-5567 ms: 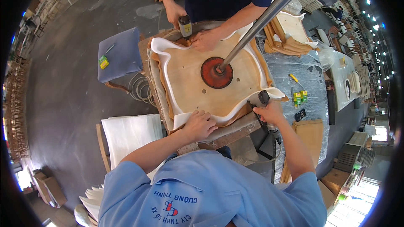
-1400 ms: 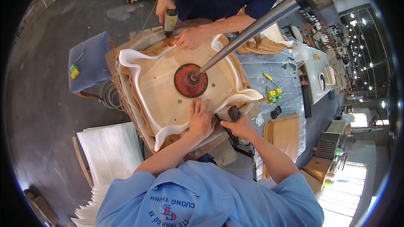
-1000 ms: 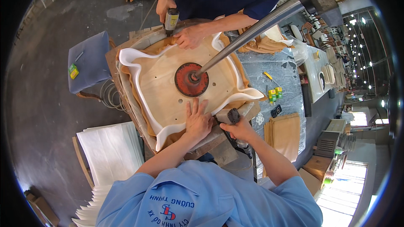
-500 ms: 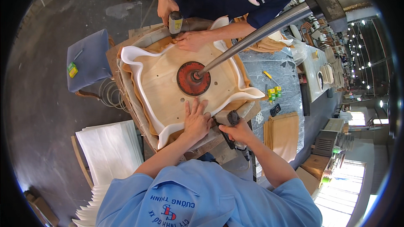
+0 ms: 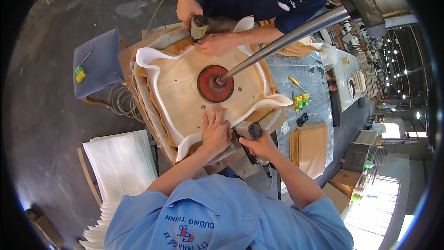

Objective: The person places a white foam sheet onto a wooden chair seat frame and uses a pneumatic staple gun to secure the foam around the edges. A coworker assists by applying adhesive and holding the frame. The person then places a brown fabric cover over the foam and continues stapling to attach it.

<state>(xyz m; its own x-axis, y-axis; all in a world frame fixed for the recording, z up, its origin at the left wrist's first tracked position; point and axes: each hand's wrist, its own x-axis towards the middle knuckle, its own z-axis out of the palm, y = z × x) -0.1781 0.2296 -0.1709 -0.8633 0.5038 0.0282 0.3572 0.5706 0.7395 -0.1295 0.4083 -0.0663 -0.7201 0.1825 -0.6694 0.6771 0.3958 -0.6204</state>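
Observation:
A plywood seat board point(image 5: 178, 106) lies underside up, its edges wrapped in white foam point(image 5: 159, 106) and tan upholstery fabric point(image 5: 150, 93). My left hand point(image 5: 216, 132) rests on the near edge of the board, fingers stretched out and apart. Just right of it, my right hand point(image 5: 261, 146) grips a pneumatic staple gun point(image 5: 253, 130), whose nose is at the near edge; the exact contact is hidden. A red round press pad point(image 5: 216, 84) on a steel rod point(image 5: 282, 41) bears on the board's middle. Across from me, a co-worker holds another staple gun point(image 5: 199, 27) at the far edge.
On the right, a plastic-covered table point(image 5: 319, 111) holds folded tan fabric point(image 5: 309, 148), small yellow-green boxes point(image 5: 301, 102), a black phone-like device point(image 5: 302, 120) and a yellow-handled tool point(image 5: 294, 81). A blue padded stool point(image 5: 98, 65) and stacked white sheets point(image 5: 120, 159) stand left.
The co-worker's staple gun and hands have shifted slightly right along the far edge, and the gun tilts more. My hands stay nearly in place at the near edge.

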